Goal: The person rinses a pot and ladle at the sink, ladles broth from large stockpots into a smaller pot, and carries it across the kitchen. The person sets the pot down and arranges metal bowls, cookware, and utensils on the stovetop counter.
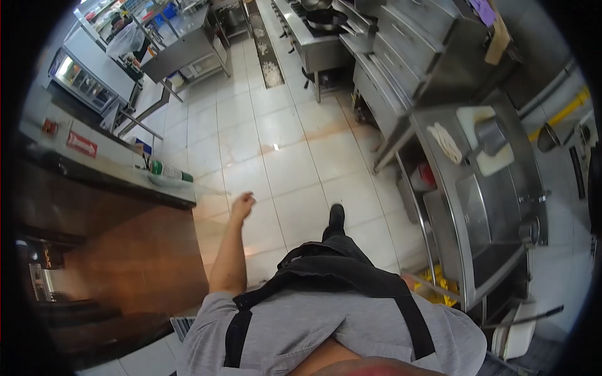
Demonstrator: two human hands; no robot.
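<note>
My left hand (243, 205) hangs out in front of me over the white tiled floor (285, 169). Its fingers are loosely curled inward, with nothing visible in them. The nearest object is a green and white cylinder (170, 172) lying on the ledge to its left. Only a small patch of skin shows of my right arm, beside the dark apron (338, 276); the fingers there are hidden. That side is close to the metal rail of the steel sink table (442, 207). One black boot (337, 218) is forward on the tiles.
On the right stand steel drawers (407, 44) and a white cutting board (495, 160) bearing a metal container (490, 136). A stove (320, 41) with a black pan (326, 19) is ahead. A floor drain (271, 69) runs between it and a steel table (182, 53). A brown counter (138, 269) borders the left.
</note>
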